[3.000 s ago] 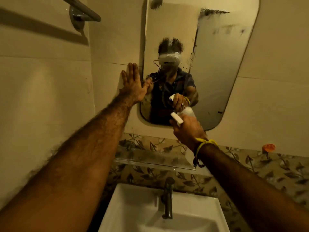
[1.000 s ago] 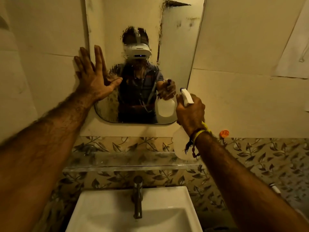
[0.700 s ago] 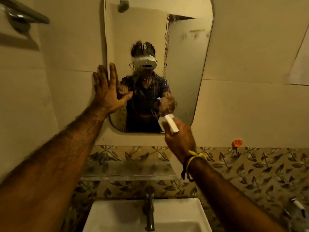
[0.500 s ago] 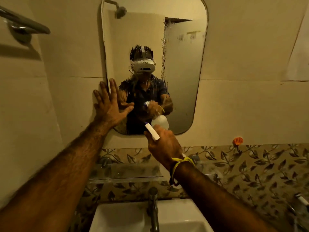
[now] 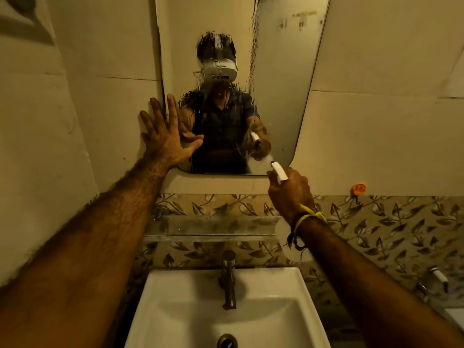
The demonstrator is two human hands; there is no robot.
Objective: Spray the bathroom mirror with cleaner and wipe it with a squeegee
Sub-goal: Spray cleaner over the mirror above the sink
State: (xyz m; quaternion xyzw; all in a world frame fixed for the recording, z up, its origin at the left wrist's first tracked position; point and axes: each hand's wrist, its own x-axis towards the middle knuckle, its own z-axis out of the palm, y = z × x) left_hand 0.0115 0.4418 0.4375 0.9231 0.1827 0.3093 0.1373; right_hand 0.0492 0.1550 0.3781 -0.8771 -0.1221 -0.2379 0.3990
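gripping spray bottle [image 5: 278, 172] in right hand [image 5: 290, 193] below mirror [image 5: 281, 79] (streaked); left hand [image 5: 167, 138] splayed flat on mirror edge.

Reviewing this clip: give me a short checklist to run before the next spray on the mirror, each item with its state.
1. Spray bottle gripped in right hand: ok.
2. Nozzle aimed at mirror: ok, at its lower right corner.
3. Left hand out of the spray path: ok, flat across the mirror's left edge.
4. Glass already wetted: ok in the middle; right part cannot tell.
5. Squeegee within reach: cannot tell, none in view.
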